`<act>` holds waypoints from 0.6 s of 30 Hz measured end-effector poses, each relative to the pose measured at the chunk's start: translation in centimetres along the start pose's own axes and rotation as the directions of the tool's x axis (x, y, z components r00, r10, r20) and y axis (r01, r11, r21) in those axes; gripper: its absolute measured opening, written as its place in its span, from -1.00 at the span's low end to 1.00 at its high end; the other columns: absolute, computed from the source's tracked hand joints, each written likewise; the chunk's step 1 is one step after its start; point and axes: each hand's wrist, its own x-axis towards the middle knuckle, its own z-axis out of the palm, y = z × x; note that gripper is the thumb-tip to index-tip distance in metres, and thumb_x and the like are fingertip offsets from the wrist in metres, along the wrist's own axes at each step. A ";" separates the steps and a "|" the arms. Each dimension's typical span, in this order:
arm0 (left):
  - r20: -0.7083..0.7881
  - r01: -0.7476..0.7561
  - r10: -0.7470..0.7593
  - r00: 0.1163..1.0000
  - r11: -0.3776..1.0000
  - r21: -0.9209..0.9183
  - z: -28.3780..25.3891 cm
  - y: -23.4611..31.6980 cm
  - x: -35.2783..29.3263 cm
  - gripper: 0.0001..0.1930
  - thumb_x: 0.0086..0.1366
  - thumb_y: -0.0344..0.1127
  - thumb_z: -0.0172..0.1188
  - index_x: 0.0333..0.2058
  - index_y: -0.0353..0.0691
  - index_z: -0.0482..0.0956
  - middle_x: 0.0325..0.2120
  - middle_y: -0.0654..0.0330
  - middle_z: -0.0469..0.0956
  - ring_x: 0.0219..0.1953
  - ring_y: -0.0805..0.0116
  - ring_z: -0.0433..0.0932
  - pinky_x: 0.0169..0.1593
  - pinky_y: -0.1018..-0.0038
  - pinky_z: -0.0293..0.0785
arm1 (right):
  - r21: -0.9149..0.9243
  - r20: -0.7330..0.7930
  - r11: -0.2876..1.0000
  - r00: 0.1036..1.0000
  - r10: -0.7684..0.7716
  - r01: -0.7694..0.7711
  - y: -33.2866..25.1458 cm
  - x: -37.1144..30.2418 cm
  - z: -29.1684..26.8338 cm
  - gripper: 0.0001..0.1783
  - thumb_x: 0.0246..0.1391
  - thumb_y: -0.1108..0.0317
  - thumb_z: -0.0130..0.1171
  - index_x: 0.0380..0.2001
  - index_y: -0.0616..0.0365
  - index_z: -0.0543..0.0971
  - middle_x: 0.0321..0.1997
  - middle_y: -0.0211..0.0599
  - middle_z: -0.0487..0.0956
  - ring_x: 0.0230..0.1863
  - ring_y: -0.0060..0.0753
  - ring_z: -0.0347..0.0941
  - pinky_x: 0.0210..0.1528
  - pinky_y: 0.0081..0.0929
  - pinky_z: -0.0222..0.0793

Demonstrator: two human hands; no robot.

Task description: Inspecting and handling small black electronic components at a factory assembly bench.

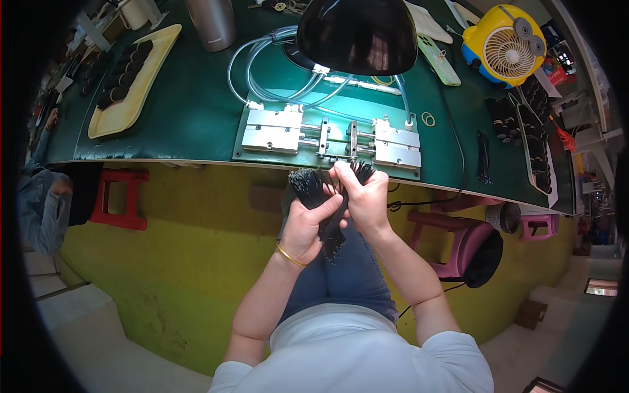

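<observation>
In front of the table's near edge, my left hand (pixel 303 230) is closed round a thick bundle of thin black wires (pixel 305 186). The bundle's ends fan out above the thumb and hang below the palm. My right hand (pixel 369 202) pinches more black wires from the same bunch, its fingers close to the fixture. Just beyond the hands, a metal clamping fixture has a left silver block (pixel 272 133) and a right silver block (pixel 398 147), with rods and jaws between them. Whether the wire tips touch the jaws, I cannot tell.
A black lamp shade (pixel 357 39) hangs over the fixture, beside clear air hoses (pixel 252 72). On the green table stand a yellow tray (pixel 134 114) of black bundles, a metal tumbler (pixel 211 26), a yellow fan (pixel 511 49) and loose black wires (pixel 483 157). Stools (pixel 121 200) stand below.
</observation>
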 end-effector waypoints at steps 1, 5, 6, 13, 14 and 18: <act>-0.007 0.003 -0.003 1.000 1.000 -0.005 0.1 0.0 0.0 -0.91 0.12 -0.48 0.10 -0.37 -0.27 0.41 -0.50 0.21 0.47 -0.52 0.44 0.48 -0.51 0.59 0.43 | 0.013 -0.011 1.000 1.000 -0.010 0.010 0.3 0.1 0.1 -0.74 0.02 0.32 0.06 -0.60 0.29 0.52 -0.74 -0.38 0.47 -0.88 -0.72 0.22 -0.92 -0.72 0.05; -0.045 -0.013 0.013 0.999 1.000 0.006 0.1 -0.1 -0.1 -0.92 0.12 -0.47 0.10 -0.38 -0.26 0.41 -0.50 0.22 0.46 -0.54 0.44 0.47 -0.54 0.60 0.40 | 0.026 0.040 1.000 0.999 -0.016 0.015 0.0 -0.2 -0.1 -0.74 0.01 0.31 0.07 -0.61 0.29 0.52 -0.72 -0.38 0.48 -0.87 -0.73 0.23 -0.91 -0.72 0.07; -0.044 -0.013 0.013 0.999 1.000 0.007 0.2 -0.1 -0.1 -0.92 0.12 -0.47 0.10 -0.38 -0.26 0.41 -0.50 0.22 0.46 -0.54 0.44 0.47 -0.54 0.60 0.40 | 0.026 0.070 1.000 0.997 -0.013 0.011 0.0 -0.3 -0.1 -0.74 0.01 0.31 0.08 -0.61 0.29 0.52 -0.72 -0.37 0.48 -0.87 -0.73 0.23 -0.91 -0.72 0.08; -0.043 -0.021 0.021 0.999 1.000 -0.004 0.3 0.1 -0.5 -0.91 0.11 -0.46 0.11 -0.40 -0.25 0.40 -0.51 0.22 0.46 -0.57 0.45 0.45 -0.58 0.62 0.35 | -0.005 0.062 0.999 0.997 -0.048 0.049 -0.6 -0.8 0.3 -0.75 0.02 0.32 0.06 -0.57 0.30 0.54 -0.70 -0.36 0.49 -0.86 -0.72 0.24 -0.90 -0.72 0.13; -0.044 -0.021 0.021 0.999 1.000 -0.004 0.3 0.1 -0.5 -0.91 0.11 -0.46 0.11 -0.40 -0.25 0.40 -0.51 0.22 0.46 -0.57 0.45 0.45 -0.58 0.62 0.35 | -0.012 0.057 0.999 0.997 -0.050 0.051 -0.7 -0.9 0.3 -0.75 0.02 0.32 0.05 -0.56 0.31 0.54 -0.70 -0.36 0.49 -0.86 -0.72 0.25 -0.90 -0.72 0.14; -0.057 -0.026 0.026 0.998 1.000 -0.006 0.0 -0.3 -0.2 -0.90 0.10 -0.46 0.13 -0.41 -0.25 0.39 -0.52 0.22 0.45 -0.57 0.44 0.46 -0.57 0.62 0.35 | -0.035 0.030 0.999 1.000 0.004 -0.003 -0.6 -0.7 0.2 -0.75 0.03 0.32 0.03 -0.54 0.31 0.54 -0.71 -0.36 0.49 -0.86 -0.71 0.25 -0.90 -0.71 0.13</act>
